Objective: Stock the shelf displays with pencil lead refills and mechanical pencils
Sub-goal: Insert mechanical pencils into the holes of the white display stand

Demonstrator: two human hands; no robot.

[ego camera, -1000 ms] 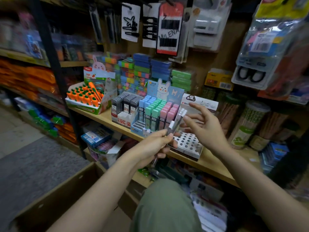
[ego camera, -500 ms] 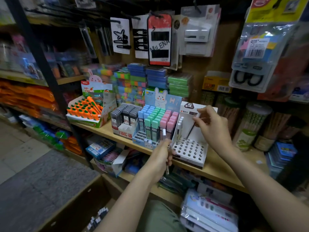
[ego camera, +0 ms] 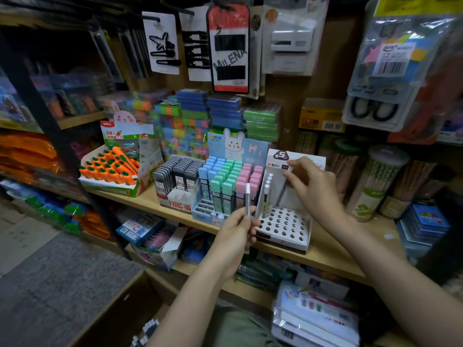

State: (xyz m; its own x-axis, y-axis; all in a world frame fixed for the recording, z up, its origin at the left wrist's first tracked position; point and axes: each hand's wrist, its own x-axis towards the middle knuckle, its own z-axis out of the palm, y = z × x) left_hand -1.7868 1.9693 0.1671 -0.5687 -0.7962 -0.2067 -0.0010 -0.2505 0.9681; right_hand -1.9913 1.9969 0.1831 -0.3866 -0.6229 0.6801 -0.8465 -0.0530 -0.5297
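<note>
The left hand [ego camera: 234, 231] is raised in front of the shelf edge, forearm rising from below, fingers curled around a white-capped mechanical pencil [ego camera: 247, 211] held upright, cap uppermost; the right hand [ego camera: 312, 187] reaches in from the right, wrist bent down, thumb and fingertips pinching the top of a dark pencil [ego camera: 281, 194] that slants down towards the white holed display stand [ego camera: 285, 225], though its tip is too blurred to tell whether it sits in a hole; a row of silver-capped pencils [ego camera: 267, 189] stands along the stand's left side; just left of it is the rabbit-card box of pastel lead refills [ego camera: 229, 181], then the box of black refill cases [ego camera: 179, 175]; all rest on the wooden shelf [ego camera: 323, 256].
</note>
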